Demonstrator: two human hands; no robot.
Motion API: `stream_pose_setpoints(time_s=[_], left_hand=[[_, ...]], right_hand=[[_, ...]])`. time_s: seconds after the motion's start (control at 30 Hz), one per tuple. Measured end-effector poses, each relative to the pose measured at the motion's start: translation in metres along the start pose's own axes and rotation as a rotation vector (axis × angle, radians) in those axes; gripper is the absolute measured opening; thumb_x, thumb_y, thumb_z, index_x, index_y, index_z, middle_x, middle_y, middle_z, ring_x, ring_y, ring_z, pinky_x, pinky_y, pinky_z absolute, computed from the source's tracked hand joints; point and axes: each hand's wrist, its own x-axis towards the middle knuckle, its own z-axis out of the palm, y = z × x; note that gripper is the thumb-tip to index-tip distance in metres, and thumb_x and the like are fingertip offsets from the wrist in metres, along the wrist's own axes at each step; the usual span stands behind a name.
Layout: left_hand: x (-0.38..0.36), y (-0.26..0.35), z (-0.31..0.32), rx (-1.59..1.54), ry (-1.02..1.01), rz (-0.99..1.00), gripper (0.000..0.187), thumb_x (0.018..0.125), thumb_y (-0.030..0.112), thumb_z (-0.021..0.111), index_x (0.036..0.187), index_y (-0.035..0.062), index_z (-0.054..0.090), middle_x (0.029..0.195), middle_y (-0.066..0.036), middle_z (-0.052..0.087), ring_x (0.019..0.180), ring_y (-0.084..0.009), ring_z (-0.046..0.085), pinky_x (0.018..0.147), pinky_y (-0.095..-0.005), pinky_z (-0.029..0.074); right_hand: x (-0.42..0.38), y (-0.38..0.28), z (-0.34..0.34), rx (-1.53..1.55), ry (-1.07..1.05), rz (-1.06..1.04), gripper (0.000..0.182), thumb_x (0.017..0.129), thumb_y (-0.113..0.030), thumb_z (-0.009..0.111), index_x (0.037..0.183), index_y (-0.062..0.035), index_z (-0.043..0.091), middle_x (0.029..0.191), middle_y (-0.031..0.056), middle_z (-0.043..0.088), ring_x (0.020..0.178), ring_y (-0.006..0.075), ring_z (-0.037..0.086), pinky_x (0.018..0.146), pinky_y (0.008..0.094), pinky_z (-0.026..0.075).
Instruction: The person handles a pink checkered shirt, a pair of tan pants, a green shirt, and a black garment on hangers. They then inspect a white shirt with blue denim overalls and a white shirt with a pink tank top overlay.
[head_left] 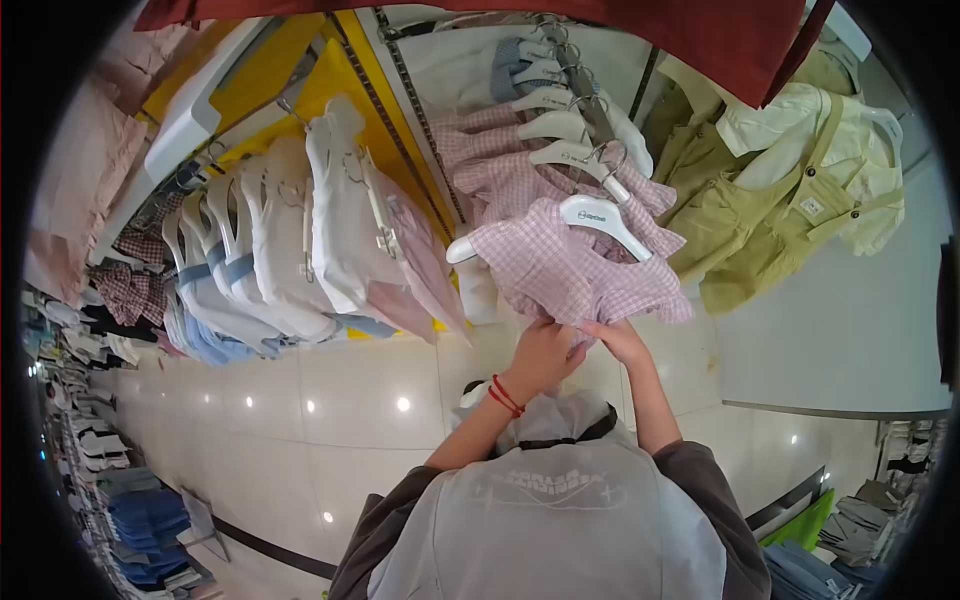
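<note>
Both hands, the left hand (pixel 541 357) and the right hand (pixel 618 340), are pinching the lower hem of a pink checked top (pixel 570 270), pulling it taut and straight. The top is hanging on a white hanger (pixel 590 215) at the front of a rail (pixel 585 85) of similar tops.

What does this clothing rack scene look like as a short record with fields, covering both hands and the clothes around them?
place: clothing shop, racks on a wall
left hand: red band at the wrist, grip on the hem of the pink checked top
right hand: at the same hem
hanger: white, carries the top
to the left: white garments on a rail
to the right: olive overalls with a cream shirt
floor: glossy pale tiles
</note>
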Motion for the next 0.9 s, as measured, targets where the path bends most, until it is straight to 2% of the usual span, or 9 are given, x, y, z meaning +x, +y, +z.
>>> stream_pose_setpoints(time_s=[0.07,0.17,0.27,0.37,0.57,0.67,0.77,0.87,0.9], left_hand=[[0.003,0.004,-0.007,0.008,-0.092,-0.068,0.036,0.073,0.032,0.064,0.091,0.0011,0.056,0.064,-0.015,0.059,0.056,-0.0325,0.058,0.053,-0.0405,0.047],[0.003,0.007,-0.014,0.02,-0.049,-0.031,0.033,0.073,0.033,0.063,0.083,0.0019,0.057,0.057,-0.014,0.056,0.051,-0.0318,0.056,0.05,-0.04,0.046],[0.004,0.004,-0.024,0.073,-0.214,-0.121,0.035,0.073,0.035,0.063,0.083,0.0016,0.057,0.058,-0.014,0.057,0.052,-0.0313,0.057,0.051,-0.0399,0.046],[-0.004,-0.006,-0.027,0.096,-0.086,-0.153,0.036,0.073,0.036,0.064,0.081,0.0012,0.057,0.058,-0.014,0.057,0.053,-0.0313,0.058,0.051,-0.0395,0.046],[-0.017,-0.034,-0.042,0.011,-0.019,-0.418,0.051,0.076,0.044,0.06,0.097,-0.002,0.051,0.071,-0.018,0.062,0.063,-0.0343,0.061,0.058,-0.0409,0.049],[-0.017,-0.048,-0.045,-0.01,-0.046,-0.59,0.058,0.078,0.042,0.06,0.107,-0.0064,0.048,0.083,-0.02,0.062,0.076,-0.0362,0.061,0.066,-0.0393,0.049],[-0.024,-0.087,-0.012,-0.187,0.326,-0.335,0.058,0.082,0.034,0.058,0.12,-0.0054,0.04,0.089,-0.022,0.061,0.085,-0.0341,0.06,0.073,-0.0355,0.046],[-0.023,-0.099,-0.015,-0.4,0.234,-0.5,0.043,0.086,0.022,0.055,0.118,-0.0013,0.04,0.081,-0.006,0.059,0.072,-0.0147,0.056,0.063,-0.0295,0.044],[-0.028,-0.111,-0.013,-0.506,0.231,-0.563,0.039,0.087,0.022,0.054,0.117,0.0003,0.041,0.083,-0.004,0.058,0.072,-0.0135,0.055,0.063,-0.0289,0.043]], right_hand=[[0.005,0.009,-0.007,0.192,0.027,0.006,0.076,0.071,-0.013,0.07,0.132,0.002,0.028,0.13,0.0093,0.038,0.119,0.0216,0.037,0.1,0.0312,0.029],[0.005,0.007,-0.012,0.101,0.01,0.029,0.072,0.069,-0.012,0.072,0.129,0.0017,0.035,0.125,0.0088,0.044,0.114,0.021,0.042,0.097,0.031,0.033],[0.007,-0.008,-0.016,-0.045,0.002,0.057,0.067,0.068,-0.012,0.074,0.124,0.0021,0.04,0.12,0.0076,0.048,0.11,0.0197,0.045,0.095,0.0309,0.036],[0.006,-0.012,-0.02,-0.031,0.118,0.027,0.063,0.068,-0.012,0.074,0.122,0.0028,0.043,0.117,0.0072,0.05,0.106,0.0186,0.047,0.094,0.0306,0.036],[0.009,-0.012,-0.033,-0.159,0.231,-0.034,0.061,0.072,-0.016,0.072,0.121,0.0051,0.042,0.119,0.009,0.049,0.107,0.0184,0.047,0.094,0.0297,0.035],[0.01,-0.007,-0.045,-0.126,0.309,-0.078,0.059,0.075,-0.012,0.068,0.124,0.0054,0.039,0.122,0.0093,0.046,0.111,0.0188,0.045,0.097,0.0305,0.032],[0.008,-0.006,-0.056,-0.18,0.349,-0.088,0.058,0.076,-0.014,0.067,0.123,0.0057,0.04,0.121,0.0091,0.048,0.11,0.0182,0.045,0.096,0.0305,0.033],[0.004,-0.005,-0.068,-0.156,0.411,-0.09,0.058,0.075,-0.017,0.068,0.121,0.0066,0.041,0.116,0.0106,0.051,0.108,0.0173,0.046,0.093,0.0297,0.036],[0.003,-0.003,-0.075,-0.11,0.429,-0.095,0.056,0.076,-0.015,0.067,0.121,0.0061,0.041,0.116,0.0104,0.051,0.109,0.0176,0.047,0.093,0.0299,0.036]])
